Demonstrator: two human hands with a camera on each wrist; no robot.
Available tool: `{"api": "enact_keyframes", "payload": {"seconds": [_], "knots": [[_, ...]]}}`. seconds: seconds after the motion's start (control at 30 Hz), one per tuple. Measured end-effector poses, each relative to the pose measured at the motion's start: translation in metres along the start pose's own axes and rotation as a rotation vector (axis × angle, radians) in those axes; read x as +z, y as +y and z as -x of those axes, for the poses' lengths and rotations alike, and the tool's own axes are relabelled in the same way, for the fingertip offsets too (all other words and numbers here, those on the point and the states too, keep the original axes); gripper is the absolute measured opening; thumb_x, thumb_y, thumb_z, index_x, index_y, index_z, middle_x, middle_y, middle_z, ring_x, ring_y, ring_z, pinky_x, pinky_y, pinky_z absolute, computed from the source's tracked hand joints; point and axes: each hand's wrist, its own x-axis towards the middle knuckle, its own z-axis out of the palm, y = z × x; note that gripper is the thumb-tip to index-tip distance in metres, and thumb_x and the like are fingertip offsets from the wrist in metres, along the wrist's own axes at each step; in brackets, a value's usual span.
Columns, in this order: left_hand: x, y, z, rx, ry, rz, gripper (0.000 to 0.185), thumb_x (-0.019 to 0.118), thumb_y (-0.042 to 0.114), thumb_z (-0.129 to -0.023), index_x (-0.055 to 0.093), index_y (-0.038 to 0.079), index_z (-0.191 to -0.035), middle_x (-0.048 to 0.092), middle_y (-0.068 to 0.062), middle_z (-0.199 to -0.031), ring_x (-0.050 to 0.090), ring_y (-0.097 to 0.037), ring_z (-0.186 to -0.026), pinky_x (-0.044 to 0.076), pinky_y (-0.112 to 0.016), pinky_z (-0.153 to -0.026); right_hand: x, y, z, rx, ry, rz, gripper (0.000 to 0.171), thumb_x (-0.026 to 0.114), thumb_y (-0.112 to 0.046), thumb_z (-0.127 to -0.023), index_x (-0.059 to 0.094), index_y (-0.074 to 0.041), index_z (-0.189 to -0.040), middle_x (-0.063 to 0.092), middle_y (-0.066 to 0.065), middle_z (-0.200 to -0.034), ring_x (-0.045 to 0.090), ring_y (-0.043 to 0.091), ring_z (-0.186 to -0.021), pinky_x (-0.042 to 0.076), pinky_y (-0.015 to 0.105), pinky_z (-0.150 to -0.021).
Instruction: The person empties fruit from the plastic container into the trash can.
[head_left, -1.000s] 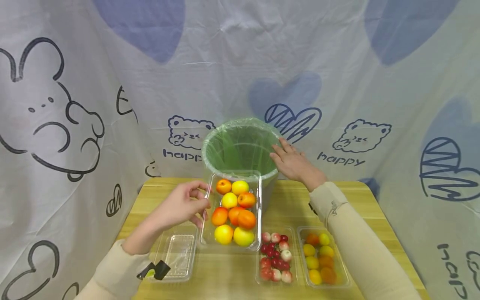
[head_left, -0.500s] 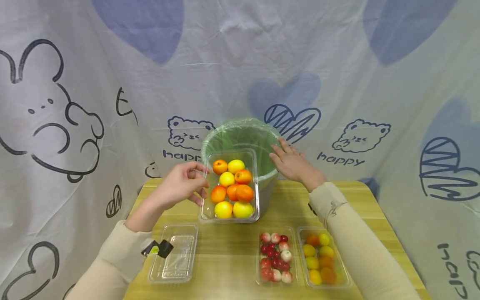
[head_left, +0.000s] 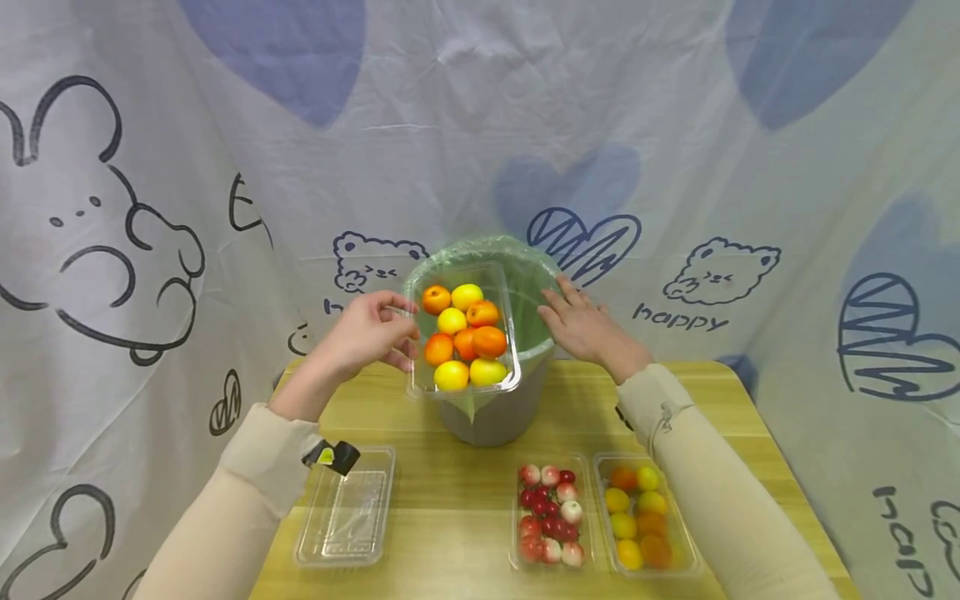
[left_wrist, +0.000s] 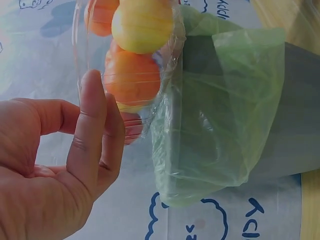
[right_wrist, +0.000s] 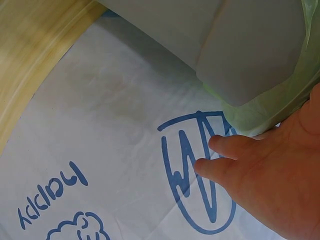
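Long beige sleeves (head_left: 738, 500) on both arms, and there's the left cuff (head_left: 264, 450), broad and creased, a boxy black block (head_left: 347, 457) at its edge beside a yellow-green patch (head_left: 326, 457), a bare left hand (head_left: 367, 333) beyond it. Across from the left cuff, the right cuff (head_left: 647, 393) shows dark lettering (head_left: 666, 417), too small to read, and a black sliver (head_left: 624, 417) peeks from its facing edge!

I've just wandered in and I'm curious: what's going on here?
A person's left hand holds a clear plastic container of orange and yellow fruit at the mouth of a grey bin with a green liner. Their right hand is at the bin's right rim. On the table sit one tray of red and pale fruit, one of orange and yellow, and one without fruit.
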Motion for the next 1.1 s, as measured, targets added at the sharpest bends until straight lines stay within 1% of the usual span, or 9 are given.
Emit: {"api": "enact_keyframes", "payload": {"seconds": [0.2, 0.33, 0.57, 0.63, 0.7, 0.8, 0.87, 1.1], "knots": [[-0.002, 0.008, -0.009, -0.008, 0.049, -0.011, 0.037, 0.054, 0.000, -0.097, 0.050, -0.008, -0.133, 0.069, -0.014, -0.089, 0.070, -0.018, -0.067, 0.068, -0.032, -0.063, 0.000, -0.001, -0.001, 0.003, 0.004, 0.004, 0.064, 0.018, -0.045, -0.114, 0.017, -0.013, -0.170, -0.008, 0.012, -0.178, 0.005, 0.051, -0.161, 0.005, 0.074, -0.130], [-0.003, 0.012, -0.016, -0.010, 0.090, -0.002, 0.039, 0.053, 0.001, -0.098, 0.049, -0.007, -0.136, 0.068, -0.012, -0.088, 0.071, -0.019, -0.067, 0.068, -0.033, -0.062, 0.000, -0.001, -0.001, 0.004, 0.005, 0.002, 0.064, 0.018, -0.044, -0.115, 0.017, -0.012, -0.170, -0.009, 0.013, -0.178, 0.004, 0.052, -0.161, 0.005, 0.074, -0.130], [-0.004, 0.018, -0.030, 0.003, 0.172, -0.016, 0.044, 0.053, 0.003, -0.098, 0.050, -0.005, -0.142, 0.065, -0.020, -0.097, 0.068, -0.018, -0.066, 0.069, -0.036, -0.065, 0.000, 0.000, -0.001, 0.002, 0.006, 0.005, 0.065, 0.017, -0.046, -0.114, 0.017, -0.012, -0.170, -0.008, 0.013, -0.178, 0.006, 0.053, -0.161, 0.006, 0.075, -0.129], [-0.003, 0.019, -0.034, 0.004, 0.192, -0.017, 0.045, 0.053, 0.004, -0.098, 0.050, -0.003, -0.142, 0.064, -0.018, -0.096, 0.067, -0.018, -0.066, 0.069, -0.036, -0.064, 0.000, 0.000, -0.001, 0.004, 0.005, 0.006, 0.065, 0.016, -0.046, -0.114, 0.017, -0.012, -0.170, -0.008, 0.013, -0.178, 0.006, 0.052, -0.161, 0.006, 0.074, -0.129], [-0.002, 0.020, -0.039, 0.010, 0.212, -0.016, 0.042, 0.053, 0.004, -0.098, 0.052, -0.002, -0.140, 0.063, -0.015, -0.090, 0.067, -0.017, -0.064, 0.069, -0.036, -0.063, 0.000, 0.001, -0.001, 0.005, 0.006, 0.005, 0.065, 0.017, -0.046, -0.114, 0.017, -0.012, -0.170, -0.008, 0.013, -0.178, 0.006, 0.052, -0.161, 0.007, 0.075, -0.129], [0.001, 0.021, -0.046, 0.023, 0.243, -0.029, 0.036, 0.055, 0.004, -0.098, 0.054, -0.001, -0.134, 0.063, -0.012, -0.083, 0.065, -0.017, -0.056, 0.068, -0.037, -0.062, 0.000, 0.001, -0.001, 0.006, 0.004, 0.006, 0.064, 0.018, -0.044, -0.114, 0.018, -0.012, -0.170, -0.008, 0.013, -0.178, 0.006, 0.052, -0.161, 0.007, 0.075, -0.129], [0.002, 0.020, -0.050, 0.037, 0.264, -0.050, 0.035, 0.056, 0.006, -0.098, 0.055, -0.001, -0.133, 0.062, -0.010, -0.081, 0.066, -0.017, -0.052, 0.069, -0.039, -0.062, 0.000, 0.001, -0.002, 0.007, 0.003, 0.006, 0.064, 0.018, -0.044, -0.114, 0.017, -0.012, -0.170, -0.008, 0.013, -0.178, 0.007, 0.052, -0.161, 0.007, 0.075, -0.129], [0.002, 0.013, -0.063, 0.060, 0.318, -0.090, 0.045, 0.057, 0.008, -0.097, 0.052, -0.002, -0.141, 0.060, -0.009, -0.087, 0.067, -0.016, -0.050, 0.069, -0.043, -0.064, 0.001, 0.001, -0.002, 0.002, 0.004, 0.015, 0.066, 0.016, -0.046, -0.114, 0.018, -0.012, -0.170, -0.008, 0.013, -0.178, 0.007, 0.052, -0.161, 0.008, 0.075, -0.129]]}}
